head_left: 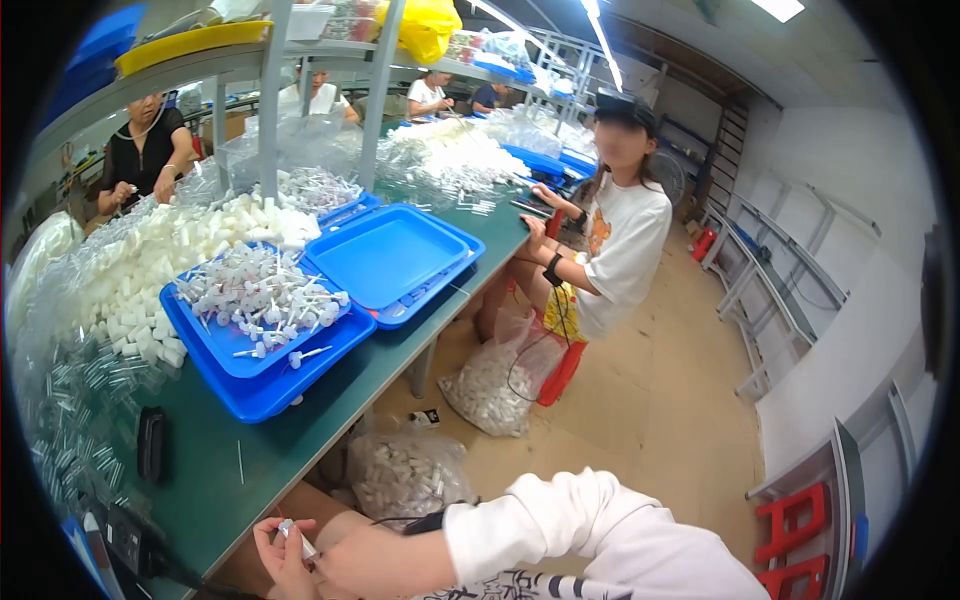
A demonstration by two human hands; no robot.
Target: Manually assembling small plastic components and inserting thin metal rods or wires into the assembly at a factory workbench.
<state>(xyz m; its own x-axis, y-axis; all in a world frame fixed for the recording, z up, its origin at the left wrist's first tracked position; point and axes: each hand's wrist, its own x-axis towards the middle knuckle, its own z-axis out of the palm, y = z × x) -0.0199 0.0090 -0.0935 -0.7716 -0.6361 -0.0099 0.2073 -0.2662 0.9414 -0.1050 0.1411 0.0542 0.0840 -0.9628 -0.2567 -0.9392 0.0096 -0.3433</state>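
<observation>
Head view, bottom edge: left hand (pixel 283 553) with fingers closed round a small white plastic piece with a thin stem (pixel 296 537), held just off the near edge of the green tabletop (pixel 330 390). Right hand (pixel 345 562) touching the left from the side, fingers curled in; whether it grips the same piece cannot be told, as the contact point is hidden. White sleeve (pixel 570 525) on the right forearm. Up and slightly left of the hands: stacked blue trays (pixel 262 385), the top one heaped with like white stemmed pieces (pixel 262 293). Beyond that, an empty blue tray (pixel 385 255). Far left of the hands: clear bags of small tube parts (pixel 75 385) and a mound of white blocks (pixel 150 270). A single loose stem (pixel 240 462) lies on the tabletop between hands and trays. Under the tabletop: clear bag of white parts (pixel 405 475). Other people sit well apart. Step judged: fitting or checking one piece held between both hands, piece not yet set down. Next move likely calls for a fine fingertip alignment, then a reach up to the heaped tray.
</observation>
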